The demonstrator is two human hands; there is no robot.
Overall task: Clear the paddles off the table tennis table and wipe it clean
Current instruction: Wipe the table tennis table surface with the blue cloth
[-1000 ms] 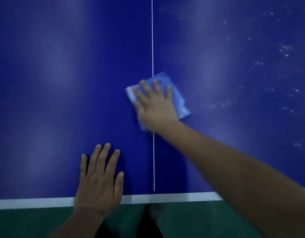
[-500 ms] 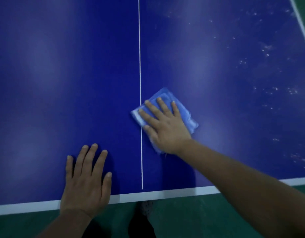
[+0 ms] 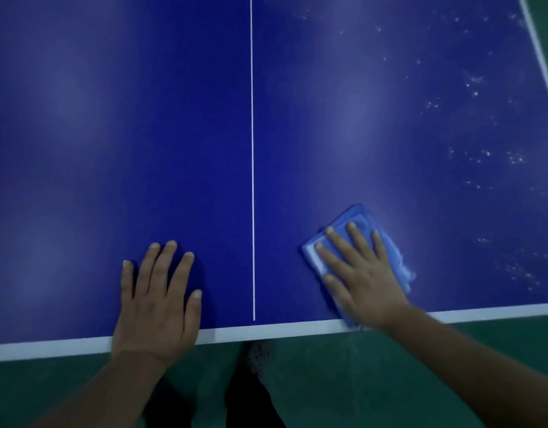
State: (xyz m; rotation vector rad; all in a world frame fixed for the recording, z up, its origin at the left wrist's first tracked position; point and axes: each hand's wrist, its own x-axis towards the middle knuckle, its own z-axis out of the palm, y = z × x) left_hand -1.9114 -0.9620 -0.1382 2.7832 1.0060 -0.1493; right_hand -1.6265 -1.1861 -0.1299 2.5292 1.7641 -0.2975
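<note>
A dark blue table tennis table (image 3: 143, 134) fills the view, with a white centre line (image 3: 252, 149) and a white near edge (image 3: 66, 347). My right hand (image 3: 362, 279) presses flat, fingers straight, on a folded light blue cloth (image 3: 359, 217) at the near edge, right of the centre line. My left hand (image 3: 157, 304) rests flat on the table, left of the centre line, by the near edge. No paddles are in view.
White specks of dust (image 3: 482, 156) are scattered over the right part of the table. The table's right edge line (image 3: 541, 57) runs along the far right. Green floor (image 3: 343, 381) lies below the near edge, with my shoe (image 3: 259, 356) on it.
My right hand has dragged the cloth from the centre line towards me and to the right, down to the near edge. My left hand has stayed put by the near edge.
</note>
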